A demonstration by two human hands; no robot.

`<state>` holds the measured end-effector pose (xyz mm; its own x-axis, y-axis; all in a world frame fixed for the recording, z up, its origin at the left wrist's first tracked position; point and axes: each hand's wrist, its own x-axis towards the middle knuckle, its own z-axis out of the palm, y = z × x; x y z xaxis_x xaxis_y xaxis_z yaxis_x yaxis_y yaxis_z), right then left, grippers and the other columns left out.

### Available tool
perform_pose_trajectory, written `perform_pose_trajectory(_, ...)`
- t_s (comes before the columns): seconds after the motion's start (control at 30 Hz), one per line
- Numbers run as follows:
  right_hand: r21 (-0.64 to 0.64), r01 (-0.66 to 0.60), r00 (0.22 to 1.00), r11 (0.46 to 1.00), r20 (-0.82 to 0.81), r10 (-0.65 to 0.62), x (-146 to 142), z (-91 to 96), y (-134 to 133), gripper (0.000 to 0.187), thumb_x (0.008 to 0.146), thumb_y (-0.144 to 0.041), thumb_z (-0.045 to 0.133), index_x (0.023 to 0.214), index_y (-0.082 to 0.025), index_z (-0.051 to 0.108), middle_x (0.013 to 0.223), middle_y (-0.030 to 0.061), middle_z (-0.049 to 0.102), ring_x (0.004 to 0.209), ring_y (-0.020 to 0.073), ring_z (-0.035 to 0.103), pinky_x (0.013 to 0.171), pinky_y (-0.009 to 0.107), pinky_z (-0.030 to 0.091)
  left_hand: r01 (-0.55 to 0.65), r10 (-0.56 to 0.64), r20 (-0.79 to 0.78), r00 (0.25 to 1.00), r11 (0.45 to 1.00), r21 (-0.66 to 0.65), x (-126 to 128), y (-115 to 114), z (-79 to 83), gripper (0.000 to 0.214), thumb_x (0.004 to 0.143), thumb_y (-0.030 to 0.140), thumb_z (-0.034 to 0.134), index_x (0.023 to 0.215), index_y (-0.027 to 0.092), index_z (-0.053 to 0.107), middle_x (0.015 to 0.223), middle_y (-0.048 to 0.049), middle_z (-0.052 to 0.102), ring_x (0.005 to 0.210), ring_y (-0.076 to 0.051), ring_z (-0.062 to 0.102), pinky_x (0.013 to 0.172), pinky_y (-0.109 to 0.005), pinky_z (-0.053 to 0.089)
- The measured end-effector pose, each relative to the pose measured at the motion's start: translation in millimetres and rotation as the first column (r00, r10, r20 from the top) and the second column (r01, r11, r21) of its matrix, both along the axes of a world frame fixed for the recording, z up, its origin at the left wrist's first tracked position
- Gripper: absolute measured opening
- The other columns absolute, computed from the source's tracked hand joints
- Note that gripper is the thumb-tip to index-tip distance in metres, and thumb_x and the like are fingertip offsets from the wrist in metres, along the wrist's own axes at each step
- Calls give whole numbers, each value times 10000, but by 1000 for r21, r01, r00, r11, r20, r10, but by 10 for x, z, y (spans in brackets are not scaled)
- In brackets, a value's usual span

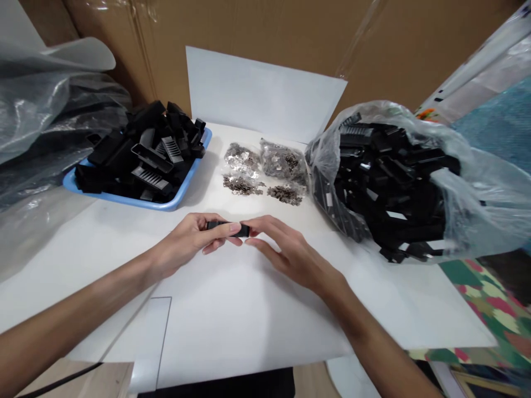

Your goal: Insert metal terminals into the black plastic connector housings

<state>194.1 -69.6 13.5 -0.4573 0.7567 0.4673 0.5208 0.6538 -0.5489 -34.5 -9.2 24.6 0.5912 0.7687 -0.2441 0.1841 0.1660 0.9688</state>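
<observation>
My left hand (pixel 199 235) holds a small black plastic part (pixel 244 231) level above the white table, its thumb along the front and fingers behind. At the part's right end, my right hand (pixel 286 246) has its thumb and index finger closed around it; whether something small is between these fingertips is hidden. Just beyond my hands lie two loose piles of small flat metal pieces, a left pile (pixel 243 186) and a right pile (pixel 286 194). Behind them rest two clear bags of similar metal pieces, a left bag (pixel 240 159) and a right bag (pixel 279 160).
A blue tray (pixel 166 206) heaped with black plastic parts, some comb-toothed, stands at left. A large clear bag (pixel 485 193) of black parts lies open at right. A white board (pixel 265 91) leans against cardboard (pixel 257 22) behind. Plastic sheeting (pixel 37 127) hangs at far left.
</observation>
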Motion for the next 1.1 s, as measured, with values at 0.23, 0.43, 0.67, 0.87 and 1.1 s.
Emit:
perform_pose_trajectory(0.23, 30, 498, 857, 866, -164, -487, 495, 518, 31, 169, 997, -395, 733, 1069, -244, 751, 1007, 87, 783, 843, 231, 736, 805, 381, 588, 48, 14, 282, 959, 976, -212, -11, -29, -12, 683, 934, 816, 565, 1077, 171, 734, 1218, -201, 792, 945, -244, 779, 794, -353, 620)
perform_pose_trajectory(0.43, 440, 874, 219, 208, 27, -975, 1563, 675, 44, 320, 1013, -419, 549, 1133, -224, 772, 1058, 170, 742, 1116, 411, 648, 938, 564, 474, 303, -94, 528, 844, 896, -325, -96, -139, 217, 934, 1030, 813, 220, 1193, 89, 789, 1416, -221, 713, 1269, -307, 692, 1071, -387, 537)
perform_pose_trajectory(0.67, 455, 847, 166, 275, 265, -950, 1660, 524, 138, 345, 993, -271, 493, 1175, -120, 745, 1195, 243, 726, 1168, 366, 544, 947, 465, 421, 426, -82, 660, 747, 821, -380, -65, -175, 208, 966, 1013, 824, 317, 1273, 13, 771, 1405, -218, 722, 1367, -344, 639, 1196, -392, 433)
perform_pose_trajectory(0.87, 395, 879, 211, 269, 185, -960, 1765, 563, 224, 275, 993, -257, 597, 1239, -165, 681, 1144, 207, 724, 1153, 368, 589, 955, 482, 429, 430, -58, 682, 729, 814, -390, -51, -177, 192, 843, 998, 765, 480, 1180, 12, 814, 1294, -221, 776, 1248, -319, 716, 1109, -351, 515)
perform_pose_trajectory(1.1, 520, 776, 406, 356, 20, -914, 1321, 594, 138, 412, 1011, -355, 675, 1303, -67, 716, 1412, 327, 641, 1381, 422, 579, 1123, 596, 429, 137, 27, 530, 847, 954, -267, 1, -266, 156, 116, 923, 292, 844, 877, 188, 859, 988, -47, 856, 912, -112, 751, 868, -171, 548)
